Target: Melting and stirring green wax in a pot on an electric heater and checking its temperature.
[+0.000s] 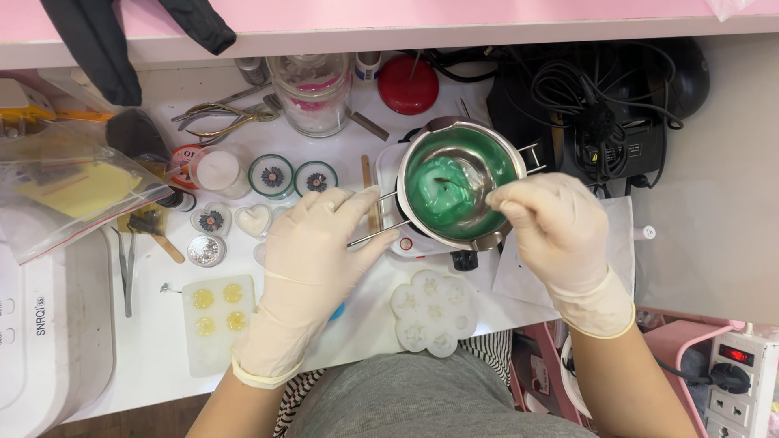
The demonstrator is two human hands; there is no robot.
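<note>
White and crowded, the desk (162, 357) sits below a pink shelf, with a tangle of black cables (600, 105) at the back right. Near its middle a small metal melting pot (459, 182) holds glossy green wax and rests on a little white warmer. The left hand (312, 243), in a cream latex glove, is curled around the pot's thin wire handle (375, 233), fingers closed on it. The right hand (552, 223), gloved the same, is pinched shut on a slim stirring stick (479, 193) whose tip dips into the green wax. Just in front of the pot lies a white flower-shaped silicone mould (434, 312); to the left is a rectangular mould with yellow flower pieces (217, 320). A glass jar (312, 93) and small round tins stand behind.
</note>
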